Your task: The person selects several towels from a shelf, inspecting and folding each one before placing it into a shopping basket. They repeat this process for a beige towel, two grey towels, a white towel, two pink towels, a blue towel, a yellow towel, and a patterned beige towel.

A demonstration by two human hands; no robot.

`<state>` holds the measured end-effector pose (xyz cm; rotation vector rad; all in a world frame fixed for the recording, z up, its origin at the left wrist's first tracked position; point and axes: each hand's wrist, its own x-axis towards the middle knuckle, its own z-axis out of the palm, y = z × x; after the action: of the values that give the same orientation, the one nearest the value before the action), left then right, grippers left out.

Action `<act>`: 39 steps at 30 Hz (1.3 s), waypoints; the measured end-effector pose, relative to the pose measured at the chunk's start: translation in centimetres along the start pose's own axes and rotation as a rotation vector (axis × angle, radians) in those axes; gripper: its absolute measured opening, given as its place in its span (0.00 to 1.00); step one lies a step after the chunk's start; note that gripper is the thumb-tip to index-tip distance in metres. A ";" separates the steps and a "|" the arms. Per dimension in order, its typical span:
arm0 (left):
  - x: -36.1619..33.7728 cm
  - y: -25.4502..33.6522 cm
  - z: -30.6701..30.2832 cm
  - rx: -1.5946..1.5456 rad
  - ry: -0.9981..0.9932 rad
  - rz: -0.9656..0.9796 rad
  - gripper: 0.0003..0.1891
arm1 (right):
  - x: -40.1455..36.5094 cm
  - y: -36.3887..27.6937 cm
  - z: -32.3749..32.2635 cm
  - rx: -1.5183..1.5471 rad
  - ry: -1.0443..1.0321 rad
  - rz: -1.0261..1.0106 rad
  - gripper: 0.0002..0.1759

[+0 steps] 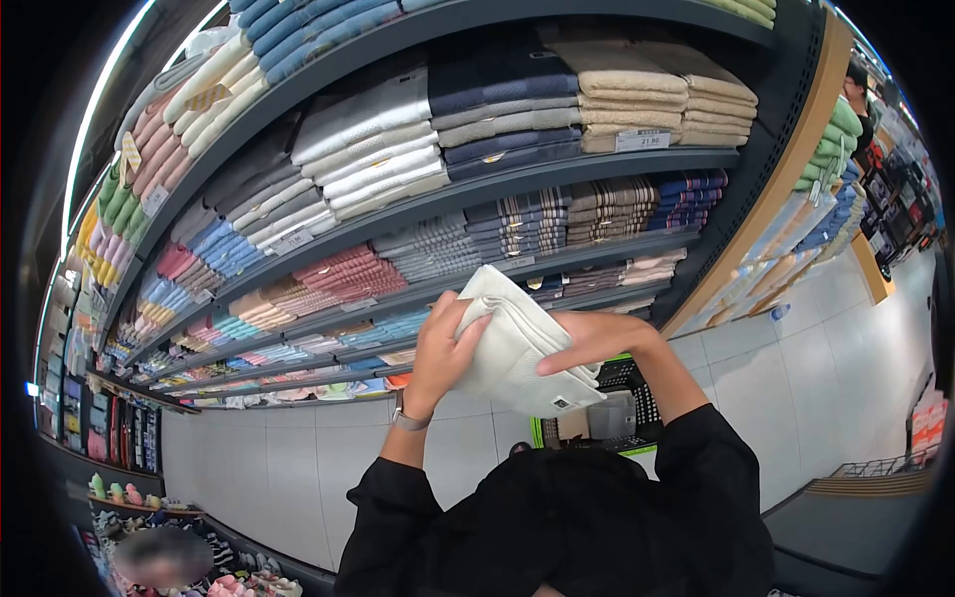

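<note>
1. Black sleeves (557, 517) fill the lower frame, nearest the camera; a wristwatch (409, 421) sits on the left wrist.
2. Left hand (443, 348): curled shut over the left edge of a folded white towel (512, 363), fingers wrapped across the top fold.
3. Right hand (597, 338): closed on the right edge, one digit lying straight across the near face, remaining fingers hidden behind the cloth.
4. Towel position: raised between both hands at chest level, in front of the shelves (557, 179) and directly above a basket (622, 408) standing on the tiled floor (298, 468).
5. Probable fault, layer slip: the hold acts on the edges only. If either hand loosens, the inner folds are likely to slide out and the towel will open.
6. Probable fault, drop: a release by one hand leaves the weight hanging from the other edge. The towel could miss the basket and land on the floor.
7. Probable fault, shelf contact: the stacked towels (368, 139) sit near. A wide arm swing could drag a stack forward off its shelf.
</note>
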<state>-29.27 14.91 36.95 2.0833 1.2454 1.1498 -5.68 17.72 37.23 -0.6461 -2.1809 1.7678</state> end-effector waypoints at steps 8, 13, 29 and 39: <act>-0.5 -1.6 -0.9 -0.558 -0.187 -0.379 0.25 | 0.4 5.0 1.0 0.249 0.168 0.096 0.28; -2.3 -4.9 -0.8 -0.581 -0.539 -0.534 0.28 | -0.8 6.1 0.7 0.296 0.194 0.192 0.29; -7.6 -5.7 3.9 -0.990 0.248 -0.544 0.22 | -3.7 12.7 5.5 1.034 0.506 -0.204 0.48; -8.5 -4.9 8.2 -0.765 0.157 -0.673 0.21 | -5.4 12.5 6.8 0.848 0.677 0.039 0.30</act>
<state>-26.92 10.22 25.35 0.9330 1.1734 1.2001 -1.98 11.26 23.95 -0.8678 -0.8757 1.8813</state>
